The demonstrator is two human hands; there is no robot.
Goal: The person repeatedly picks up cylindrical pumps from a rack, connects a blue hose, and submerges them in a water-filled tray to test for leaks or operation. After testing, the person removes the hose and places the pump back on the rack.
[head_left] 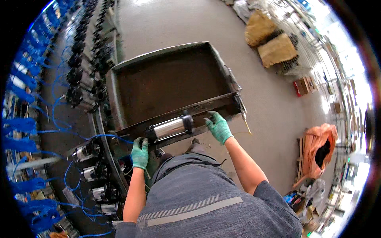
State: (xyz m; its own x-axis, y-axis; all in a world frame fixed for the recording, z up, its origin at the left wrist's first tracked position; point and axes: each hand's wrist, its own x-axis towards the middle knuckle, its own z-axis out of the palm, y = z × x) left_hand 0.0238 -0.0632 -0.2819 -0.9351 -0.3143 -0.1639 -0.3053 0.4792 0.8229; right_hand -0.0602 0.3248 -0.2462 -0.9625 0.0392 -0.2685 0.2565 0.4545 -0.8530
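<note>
A silver pneumatic cylinder [169, 128] with black end caps lies across the near ledge of a large metal tank [166, 112]. My left hand [139, 154], in a green glove, is at the cylinder's left end. Its fingers are closed around the end of a blue air hose [115, 136] that comes in from the left. On the other side, my right hand [219, 127], also gloved in green, hovers just off the right end cap. Its fingers are apart and slightly bent, with nothing between them.
Dark brown liquid or residue covers the tank's bottom. Several similar cylinders [105, 192] line a rack on my left, among blue hoses. An air gun [243, 113] hangs at the tank's right side. An orange sack [320, 148] and cardboard [278, 49] lie farther right.
</note>
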